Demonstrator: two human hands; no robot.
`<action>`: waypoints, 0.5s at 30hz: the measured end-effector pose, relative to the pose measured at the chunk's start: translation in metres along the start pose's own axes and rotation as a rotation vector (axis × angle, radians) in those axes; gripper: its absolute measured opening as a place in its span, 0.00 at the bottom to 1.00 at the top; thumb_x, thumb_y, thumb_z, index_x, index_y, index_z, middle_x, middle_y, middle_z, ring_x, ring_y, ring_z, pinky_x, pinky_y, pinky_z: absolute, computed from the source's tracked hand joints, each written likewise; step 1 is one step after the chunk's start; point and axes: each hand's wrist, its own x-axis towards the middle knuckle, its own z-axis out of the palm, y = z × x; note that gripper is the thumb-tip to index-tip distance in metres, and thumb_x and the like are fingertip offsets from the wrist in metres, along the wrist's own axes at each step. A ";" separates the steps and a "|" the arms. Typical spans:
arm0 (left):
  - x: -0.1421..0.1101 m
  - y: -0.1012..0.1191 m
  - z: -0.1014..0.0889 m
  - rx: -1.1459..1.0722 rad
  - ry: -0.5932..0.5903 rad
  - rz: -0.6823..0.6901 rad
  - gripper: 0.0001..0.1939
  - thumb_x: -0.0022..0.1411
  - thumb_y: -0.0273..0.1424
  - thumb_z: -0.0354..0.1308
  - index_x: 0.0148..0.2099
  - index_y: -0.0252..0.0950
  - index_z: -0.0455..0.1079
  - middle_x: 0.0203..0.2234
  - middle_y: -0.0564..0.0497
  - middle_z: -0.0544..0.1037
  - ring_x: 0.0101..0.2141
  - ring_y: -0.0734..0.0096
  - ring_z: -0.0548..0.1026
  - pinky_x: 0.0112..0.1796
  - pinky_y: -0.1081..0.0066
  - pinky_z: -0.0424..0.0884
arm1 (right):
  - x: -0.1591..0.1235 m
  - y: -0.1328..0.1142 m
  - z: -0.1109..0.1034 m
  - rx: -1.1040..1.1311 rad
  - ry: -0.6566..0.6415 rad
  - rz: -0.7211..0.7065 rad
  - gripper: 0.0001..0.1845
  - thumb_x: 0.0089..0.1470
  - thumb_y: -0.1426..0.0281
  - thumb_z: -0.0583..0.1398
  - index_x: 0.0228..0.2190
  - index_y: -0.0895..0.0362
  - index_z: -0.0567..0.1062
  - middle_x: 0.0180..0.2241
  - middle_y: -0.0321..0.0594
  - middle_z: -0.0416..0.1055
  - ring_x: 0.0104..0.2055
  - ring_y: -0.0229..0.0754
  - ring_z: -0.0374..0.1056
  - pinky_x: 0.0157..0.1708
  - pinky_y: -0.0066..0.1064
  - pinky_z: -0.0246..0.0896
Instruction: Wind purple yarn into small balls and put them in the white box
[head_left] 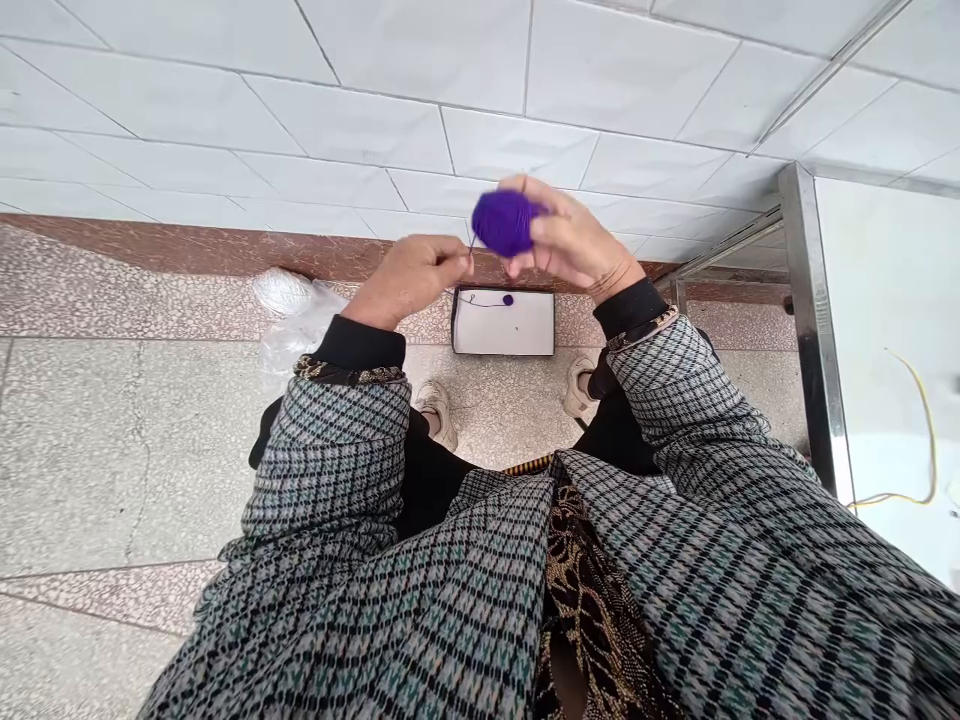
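A ball of purple yarn (504, 222) is held up in my right hand (570, 240), its fingers wrapped round the right side of the ball. To its left, my left hand (420, 275) pinches a thin strand of yarn (471, 243) between thumb and fingertips. That strand runs up to the ball. Below both hands, a shallow box (502, 340) with a white inside and dark rim lies on the floor. In it sits a small purple ball of yarn (508, 300) with a thread trailing left.
On the floor at left lie a white yarn ball (283, 291) and a clear plastic bag (289, 345). A white-topped table (892, 300) with a metal leg stands at right, a yellow cord (930, 440) on it. The tiled wall (360, 130) rises ahead. My shoes (437, 410) flank the box.
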 end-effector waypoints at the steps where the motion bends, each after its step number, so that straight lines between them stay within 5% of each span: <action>1: 0.002 0.000 0.003 0.013 -0.078 0.011 0.11 0.65 0.36 0.58 0.32 0.38 0.75 0.26 0.52 0.77 0.33 0.66 0.75 0.43 0.66 0.72 | 0.003 0.000 0.000 0.010 0.129 -0.016 0.16 0.70 0.71 0.62 0.53 0.55 0.61 0.40 0.33 0.72 0.32 0.31 0.71 0.35 0.23 0.74; 4: 0.003 0.005 0.010 -0.001 -0.287 0.065 0.11 0.65 0.37 0.59 0.34 0.38 0.79 0.30 0.52 0.81 0.36 0.66 0.79 0.44 0.68 0.72 | 0.014 0.007 -0.001 -0.063 0.480 0.011 0.10 0.74 0.74 0.59 0.48 0.53 0.61 0.37 0.30 0.69 0.29 0.29 0.67 0.33 0.20 0.70; 7: -0.001 0.012 0.007 -0.021 -0.296 0.089 0.12 0.65 0.38 0.60 0.36 0.37 0.80 0.31 0.51 0.82 0.38 0.65 0.81 0.46 0.68 0.73 | 0.018 0.022 -0.004 -0.202 0.533 0.072 0.17 0.65 0.77 0.65 0.46 0.52 0.63 0.36 0.29 0.68 0.26 0.31 0.64 0.27 0.21 0.66; 9: -0.004 0.014 0.001 -0.021 -0.198 0.063 0.12 0.66 0.37 0.61 0.36 0.36 0.80 0.30 0.50 0.82 0.37 0.64 0.80 0.46 0.67 0.75 | 0.016 0.030 -0.007 -0.338 0.368 0.180 0.21 0.59 0.79 0.67 0.47 0.52 0.65 0.35 0.29 0.68 0.25 0.32 0.64 0.25 0.21 0.63; 12: -0.008 0.011 -0.007 -0.044 -0.056 -0.002 0.11 0.66 0.35 0.59 0.36 0.35 0.79 0.31 0.49 0.81 0.38 0.64 0.79 0.47 0.65 0.75 | 0.008 0.035 -0.009 -0.462 -0.052 0.312 0.20 0.54 0.80 0.66 0.47 0.55 0.70 0.34 0.31 0.71 0.28 0.34 0.66 0.25 0.22 0.62; 15: -0.007 0.006 -0.010 -0.062 0.017 -0.045 0.11 0.67 0.35 0.58 0.34 0.36 0.76 0.29 0.50 0.78 0.36 0.65 0.76 0.45 0.65 0.74 | 0.001 0.026 -0.007 -0.330 -0.279 0.244 0.21 0.54 0.78 0.67 0.48 0.57 0.70 0.41 0.35 0.75 0.33 0.34 0.70 0.30 0.21 0.65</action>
